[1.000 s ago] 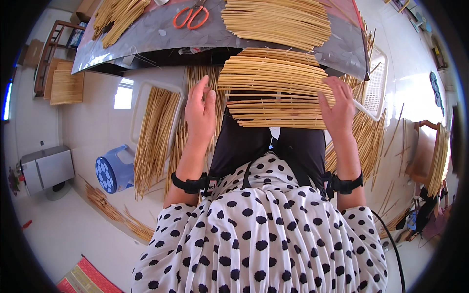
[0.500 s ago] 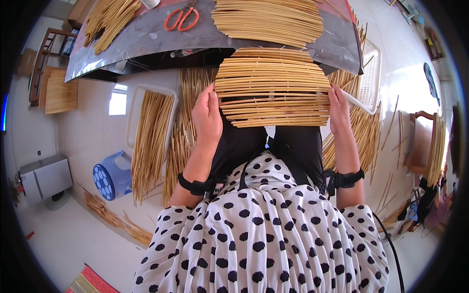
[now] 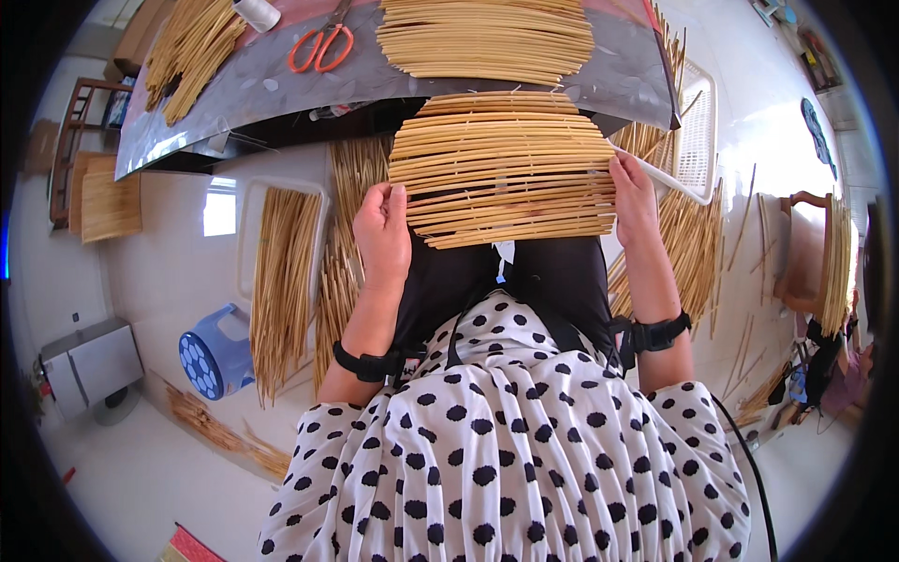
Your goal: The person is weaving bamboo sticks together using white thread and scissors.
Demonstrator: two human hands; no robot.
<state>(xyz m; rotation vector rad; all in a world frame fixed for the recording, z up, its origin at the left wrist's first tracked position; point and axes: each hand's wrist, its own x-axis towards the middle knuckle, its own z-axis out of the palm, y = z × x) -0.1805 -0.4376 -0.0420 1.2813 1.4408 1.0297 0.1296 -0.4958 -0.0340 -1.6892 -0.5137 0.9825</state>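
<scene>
A mat of thin straw-coloured sticks [image 3: 501, 164], joined crosswise by thread, lies over my black-trousered lap, its far end near the table's front edge, with narrow gaps between some rows. My left hand [image 3: 382, 229] is closed on its lower left edge, thumb uppermost. My right hand [image 3: 635, 197] grips the right edge, fingers wrapped round it. Beyond it on the grey table [image 3: 267, 98] lie another stick mat [image 3: 482, 37], orange-handled scissors [image 3: 332, 49], a white spool [image 3: 256, 13] and a bundle of sticks [image 3: 192, 51].
Below left are a white tray of long sticks [image 3: 281, 281] and a blue plastic stool [image 3: 211, 354]. At right stand a white basket [image 3: 693, 131] and a wooden chair [image 3: 805, 253], among loose sticks [image 3: 684, 258]. Another person [image 3: 847, 384] is at the far right edge.
Both hands have closed on the mat's side edges; one second ago the left was apart from it. Mat and hands sit slightly further left, and the view has shifted a little.
</scene>
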